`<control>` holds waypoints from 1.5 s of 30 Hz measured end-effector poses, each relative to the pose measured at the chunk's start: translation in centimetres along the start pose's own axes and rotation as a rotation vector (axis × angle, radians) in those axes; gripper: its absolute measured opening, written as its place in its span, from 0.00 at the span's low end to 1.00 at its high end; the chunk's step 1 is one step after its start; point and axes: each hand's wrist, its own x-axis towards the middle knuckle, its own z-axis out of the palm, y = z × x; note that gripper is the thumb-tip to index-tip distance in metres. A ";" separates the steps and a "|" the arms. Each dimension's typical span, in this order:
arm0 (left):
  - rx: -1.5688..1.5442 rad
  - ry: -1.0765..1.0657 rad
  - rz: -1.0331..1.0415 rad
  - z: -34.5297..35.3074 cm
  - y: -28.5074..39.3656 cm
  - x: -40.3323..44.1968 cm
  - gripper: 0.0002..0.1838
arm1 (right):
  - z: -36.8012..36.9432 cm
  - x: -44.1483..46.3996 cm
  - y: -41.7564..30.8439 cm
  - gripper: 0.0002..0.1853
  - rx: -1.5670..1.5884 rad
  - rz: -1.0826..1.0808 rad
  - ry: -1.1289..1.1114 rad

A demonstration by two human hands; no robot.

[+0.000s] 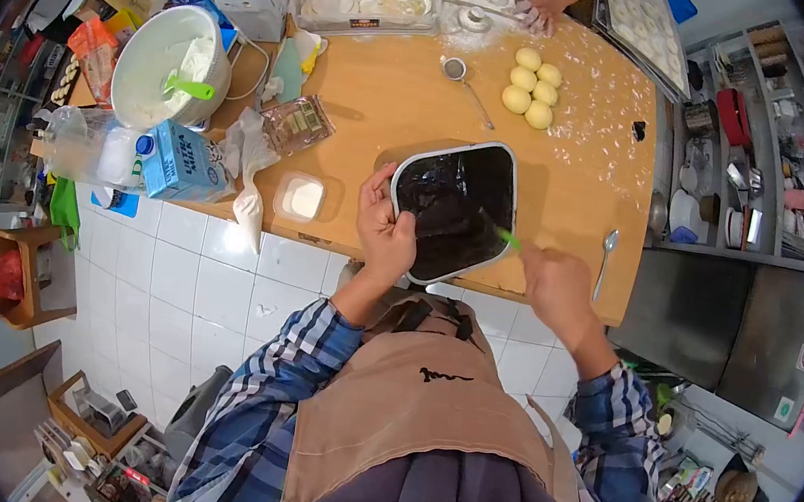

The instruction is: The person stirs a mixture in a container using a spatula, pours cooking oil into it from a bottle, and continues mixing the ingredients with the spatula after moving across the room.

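Wooden tbl (362, 78) w/ flour, tiled kitch. floor (177, 270), hands (387, 233) w/ tub (413, 158)

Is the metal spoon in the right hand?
No, the right hand grips a green-handled utensil, while the metal spoon lies on the table.

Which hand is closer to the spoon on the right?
Right. The right hand is just left of the spoon; the left hand is farther left, holding the container.

A wooden table (382, 80) bears a square container (460, 145), yellow dough balls (539, 114), a small strainer (454, 69) and a spoon (605, 259).
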 end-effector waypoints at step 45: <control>-0.014 0.107 0.045 0.5 -1.2 -0.3 0.08 | 1.6 1.5 0.9 0.10 -0.282 -0.155 -0.114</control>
